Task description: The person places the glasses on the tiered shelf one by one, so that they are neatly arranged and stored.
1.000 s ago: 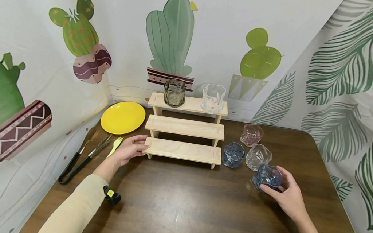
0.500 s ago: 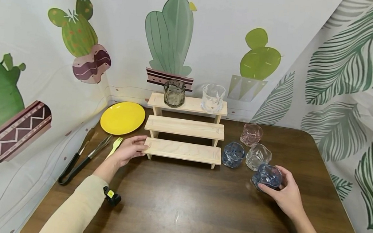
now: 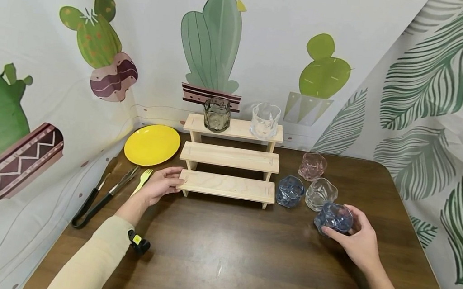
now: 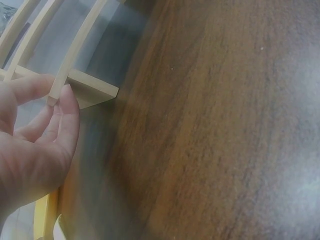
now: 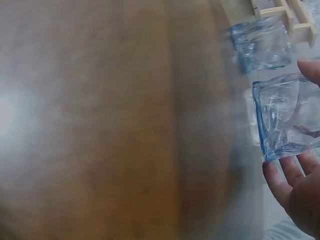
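My left hand [image 3: 163,185] pinches the left end of the lowest step of a three-tier wooden shelf [image 3: 228,186]; the left wrist view shows the thumb and fingers [image 4: 69,117] on either side of the board. On the right, my right hand [image 3: 360,243] holds a blue glass [image 3: 333,217] between thumb and fingers, tilted. In the right wrist view this blue glass [image 5: 285,115] partly hides the fingers behind it. Near it stand a second blue glass [image 3: 290,192], a clear glass [image 3: 320,195] and a pink glass [image 3: 312,167]. A smoky grey glass [image 3: 217,115] and another clear glass [image 3: 265,121] occupy the top step.
Left of the shelf lie a yellow plate [image 3: 152,145], a yellow fork [image 3: 143,180] and black-handled tongs [image 3: 102,202]. The brown wooden table [image 3: 223,252] meets a cactus-print cloth [image 3: 263,51] at the back and sides.
The blue glass in my right hand has shifted very slightly to the right. My left hand keeps its grip on the shelf; the other glasses have not moved.
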The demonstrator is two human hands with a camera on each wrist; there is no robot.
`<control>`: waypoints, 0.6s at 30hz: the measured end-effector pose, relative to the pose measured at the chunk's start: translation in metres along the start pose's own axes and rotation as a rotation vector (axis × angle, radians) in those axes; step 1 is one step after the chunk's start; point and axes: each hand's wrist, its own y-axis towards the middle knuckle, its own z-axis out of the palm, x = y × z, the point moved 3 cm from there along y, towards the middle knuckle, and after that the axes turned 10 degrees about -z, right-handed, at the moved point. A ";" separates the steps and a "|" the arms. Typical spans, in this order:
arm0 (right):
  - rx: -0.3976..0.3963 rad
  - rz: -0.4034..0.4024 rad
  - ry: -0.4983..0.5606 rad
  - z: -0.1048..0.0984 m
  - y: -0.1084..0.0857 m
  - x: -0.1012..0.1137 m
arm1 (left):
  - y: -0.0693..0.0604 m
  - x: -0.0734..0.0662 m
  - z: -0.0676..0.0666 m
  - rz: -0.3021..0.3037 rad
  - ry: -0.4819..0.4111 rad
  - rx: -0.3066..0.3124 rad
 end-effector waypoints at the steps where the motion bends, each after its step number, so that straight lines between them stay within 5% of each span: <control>1: -0.001 -0.004 0.004 -0.001 0.001 0.003 | 0.000 0.000 0.000 -0.003 -0.001 -0.001; 18: 0.020 -0.232 0.067 -0.006 0.041 0.082 | 0.000 0.000 0.000 0.005 -0.003 0.004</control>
